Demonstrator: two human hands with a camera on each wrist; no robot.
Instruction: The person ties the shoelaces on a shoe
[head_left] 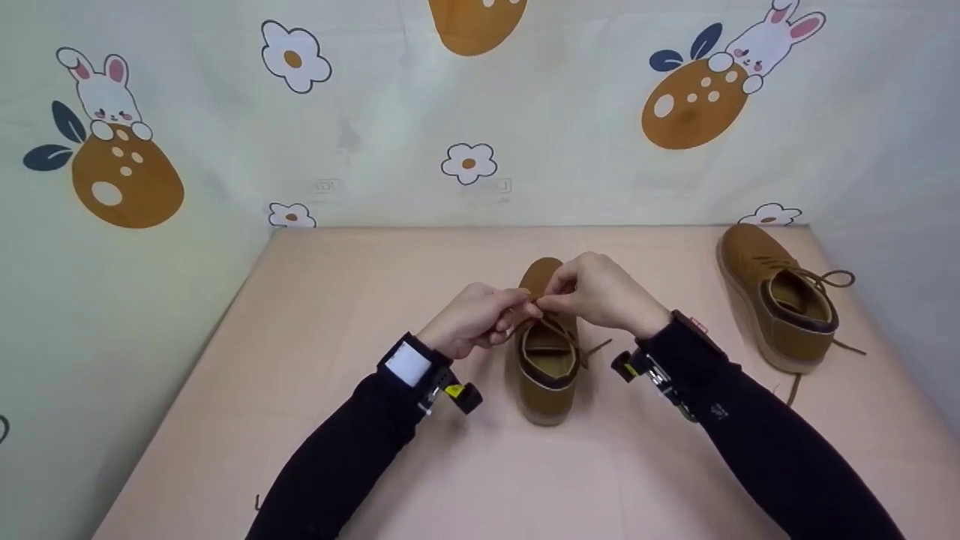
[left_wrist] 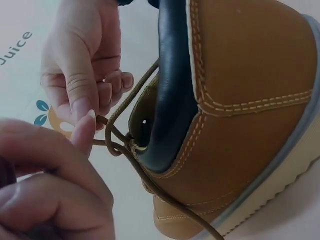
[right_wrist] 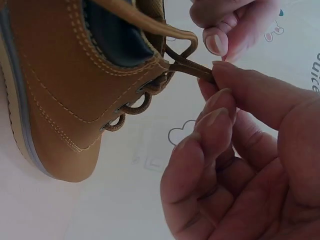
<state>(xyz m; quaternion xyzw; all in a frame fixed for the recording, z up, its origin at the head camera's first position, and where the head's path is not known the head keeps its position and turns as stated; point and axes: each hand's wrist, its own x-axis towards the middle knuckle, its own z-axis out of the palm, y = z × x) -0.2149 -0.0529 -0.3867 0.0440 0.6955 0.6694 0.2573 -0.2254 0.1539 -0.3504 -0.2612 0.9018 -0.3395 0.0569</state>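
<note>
A brown lace-up shoe (head_left: 550,401) with a dark padded collar stands mid-table, heel toward me. Its brown shoelace (left_wrist: 150,185) is crossed and looped above the tongue, one end trailing over the side. My right hand (head_left: 604,292) pinches a doubled stretch of lace between thumb and forefinger just off the top eyelets. Thumb tip to thumb tip with it, my left hand (head_left: 480,315) is curled at the same loop, its fingertips pinching the lace; part of that pinch is hidden behind the fingers.
A matching shoe (head_left: 799,341), its lace looped with loose ends hanging, stands at the table's right edge. A short bit of dark cord (head_left: 257,502) lies near the left sleeve. A printed curtain (head_left: 390,112) hangs behind the pale table (head_left: 337,277).
</note>
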